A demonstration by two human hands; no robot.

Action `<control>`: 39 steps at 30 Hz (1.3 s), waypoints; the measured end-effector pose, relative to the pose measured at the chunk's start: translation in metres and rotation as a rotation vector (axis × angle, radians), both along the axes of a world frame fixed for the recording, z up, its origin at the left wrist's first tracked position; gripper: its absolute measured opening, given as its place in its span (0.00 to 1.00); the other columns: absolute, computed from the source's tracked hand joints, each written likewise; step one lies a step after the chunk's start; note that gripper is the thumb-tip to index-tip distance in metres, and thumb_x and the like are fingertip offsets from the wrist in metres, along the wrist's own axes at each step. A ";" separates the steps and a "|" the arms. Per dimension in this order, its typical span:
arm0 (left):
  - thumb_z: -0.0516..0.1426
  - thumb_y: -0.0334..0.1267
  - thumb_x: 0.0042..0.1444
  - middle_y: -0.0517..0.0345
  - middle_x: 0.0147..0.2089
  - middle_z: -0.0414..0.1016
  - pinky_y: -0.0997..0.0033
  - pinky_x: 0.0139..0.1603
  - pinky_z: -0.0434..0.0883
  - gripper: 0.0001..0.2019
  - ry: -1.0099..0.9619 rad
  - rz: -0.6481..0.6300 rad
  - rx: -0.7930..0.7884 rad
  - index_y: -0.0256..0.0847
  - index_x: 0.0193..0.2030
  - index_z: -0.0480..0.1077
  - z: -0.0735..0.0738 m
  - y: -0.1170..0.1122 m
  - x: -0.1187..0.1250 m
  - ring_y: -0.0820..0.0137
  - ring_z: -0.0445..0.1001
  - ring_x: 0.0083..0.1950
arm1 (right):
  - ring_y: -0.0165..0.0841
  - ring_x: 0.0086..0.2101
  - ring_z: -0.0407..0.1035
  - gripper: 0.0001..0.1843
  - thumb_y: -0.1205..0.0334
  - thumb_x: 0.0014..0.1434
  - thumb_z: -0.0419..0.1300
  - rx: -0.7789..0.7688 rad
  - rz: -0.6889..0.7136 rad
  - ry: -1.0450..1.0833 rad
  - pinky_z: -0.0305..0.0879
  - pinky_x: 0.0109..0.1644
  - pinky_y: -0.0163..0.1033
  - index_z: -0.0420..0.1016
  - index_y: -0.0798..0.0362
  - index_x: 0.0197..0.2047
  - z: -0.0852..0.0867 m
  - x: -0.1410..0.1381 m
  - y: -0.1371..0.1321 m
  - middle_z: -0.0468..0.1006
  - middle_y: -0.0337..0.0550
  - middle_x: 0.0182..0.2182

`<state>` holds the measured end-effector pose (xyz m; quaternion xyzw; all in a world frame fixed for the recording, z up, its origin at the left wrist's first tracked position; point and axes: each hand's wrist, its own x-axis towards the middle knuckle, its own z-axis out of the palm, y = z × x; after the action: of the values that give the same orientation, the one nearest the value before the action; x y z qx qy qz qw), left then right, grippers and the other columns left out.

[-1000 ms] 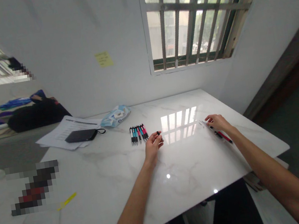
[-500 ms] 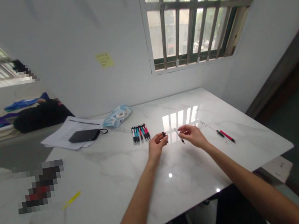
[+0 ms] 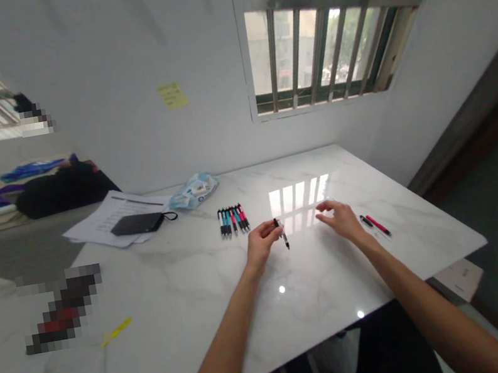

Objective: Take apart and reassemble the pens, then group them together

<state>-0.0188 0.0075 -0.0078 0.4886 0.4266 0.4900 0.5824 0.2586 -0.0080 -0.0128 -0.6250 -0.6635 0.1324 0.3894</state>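
Observation:
Between the thumb and fingers of my left hand [image 3: 264, 242] is a pen [image 3: 285, 239] with a black top and a pale barrel, its dark tip pointing down above the white table. My right hand [image 3: 341, 219] hovers to the right with thumb and fingers apart, and nothing shows between them. Just beyond it lie a short black pen part [image 3: 366, 221] and a red pen barrel [image 3: 378, 226], with a thin piece beside them. Left of my left hand, a row of several pens [image 3: 233, 221] in white, blue and red lies side by side.
A blue-and-white plastic packet [image 3: 194, 192] lies near the wall. Papers [image 3: 93, 223] with a black pouch [image 3: 138, 223] on top are at the back left. A yellow strip [image 3: 116, 331] rests at the left. The table's [image 3: 325, 301] front edge is near my body.
The pale barrel, earlier in my right hand, is now in my left hand together with the black top. My right hand has let go and moved right, its fingers spreading.

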 end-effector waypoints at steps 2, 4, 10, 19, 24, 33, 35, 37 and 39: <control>0.74 0.48 0.42 0.46 0.43 0.85 0.66 0.43 0.75 0.24 -0.006 0.000 0.001 0.37 0.45 0.82 0.000 0.000 0.001 0.61 0.81 0.43 | 0.43 0.44 0.75 0.13 0.55 0.60 0.64 0.011 -0.166 -0.154 0.69 0.55 0.48 0.82 0.50 0.45 -0.006 0.040 0.007 0.84 0.47 0.42; 0.74 0.47 0.42 0.47 0.43 0.85 0.66 0.43 0.75 0.24 -0.008 -0.005 0.007 0.37 0.45 0.82 0.000 -0.001 0.002 0.62 0.81 0.42 | 0.45 0.45 0.74 0.14 0.55 0.59 0.65 -0.020 -0.264 -0.267 0.68 0.56 0.48 0.82 0.52 0.45 -0.014 0.070 0.013 0.84 0.49 0.43; 0.73 0.44 0.43 0.48 0.41 0.85 0.66 0.44 0.74 0.21 0.008 -0.023 0.032 0.37 0.44 0.81 0.000 -0.001 0.003 0.63 0.81 0.42 | 0.47 0.47 0.74 0.10 0.56 0.59 0.66 -0.130 -0.267 -0.356 0.67 0.57 0.48 0.85 0.52 0.39 -0.020 0.088 0.022 0.85 0.51 0.40; 0.73 0.45 0.43 0.49 0.41 0.85 0.62 0.50 0.76 0.20 0.061 -0.004 0.112 0.38 0.42 0.83 0.000 0.001 0.002 0.63 0.81 0.41 | 0.36 0.35 0.79 0.10 0.55 0.60 0.63 0.002 0.041 0.160 0.75 0.44 0.39 0.82 0.51 0.40 0.028 0.016 0.014 0.85 0.43 0.35; 0.72 0.44 0.45 0.48 0.44 0.85 0.61 0.50 0.77 0.19 0.086 -0.015 0.128 0.38 0.43 0.83 0.001 -0.001 0.002 0.62 0.82 0.41 | 0.34 0.37 0.77 0.14 0.54 0.68 0.58 0.078 0.306 0.081 0.74 0.45 0.40 0.85 0.46 0.47 0.059 -0.034 -0.004 0.84 0.44 0.41; 0.72 0.42 0.47 0.49 0.39 0.85 0.63 0.47 0.77 0.27 0.074 -0.107 0.145 0.37 0.54 0.79 0.004 -0.007 0.000 0.62 0.83 0.40 | 0.34 0.34 0.78 0.06 0.59 0.63 0.66 -0.033 0.460 0.089 0.74 0.43 0.39 0.84 0.50 0.41 0.073 -0.070 -0.001 0.85 0.41 0.33; 0.72 0.42 0.47 0.48 0.40 0.85 0.63 0.47 0.77 0.27 0.070 -0.107 0.144 0.37 0.55 0.78 0.004 -0.007 0.001 0.62 0.83 0.40 | 0.35 0.35 0.79 0.05 0.60 0.63 0.66 -0.044 0.475 0.053 0.74 0.44 0.40 0.85 0.48 0.40 0.073 -0.071 0.001 0.86 0.41 0.35; 0.72 0.42 0.46 0.48 0.39 0.85 0.63 0.46 0.77 0.28 0.063 -0.100 0.140 0.37 0.54 0.78 0.005 -0.007 0.001 0.62 0.83 0.40 | 0.36 0.35 0.79 0.06 0.60 0.63 0.66 -0.047 0.484 0.022 0.74 0.44 0.40 0.86 0.47 0.41 0.072 -0.071 0.002 0.86 0.41 0.36; 0.72 0.42 0.46 0.48 0.39 0.85 0.63 0.46 0.77 0.27 0.059 -0.093 0.139 0.37 0.53 0.78 0.005 -0.007 0.002 0.62 0.83 0.40 | 0.36 0.35 0.80 0.07 0.60 0.64 0.65 -0.047 0.486 0.010 0.74 0.44 0.40 0.87 0.46 0.42 0.071 -0.070 0.003 0.87 0.41 0.36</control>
<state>-0.0172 0.0000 -0.0028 0.5615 0.3852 0.4763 0.5563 0.1889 -0.0054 0.0582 -0.4554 -0.7891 0.2407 0.3346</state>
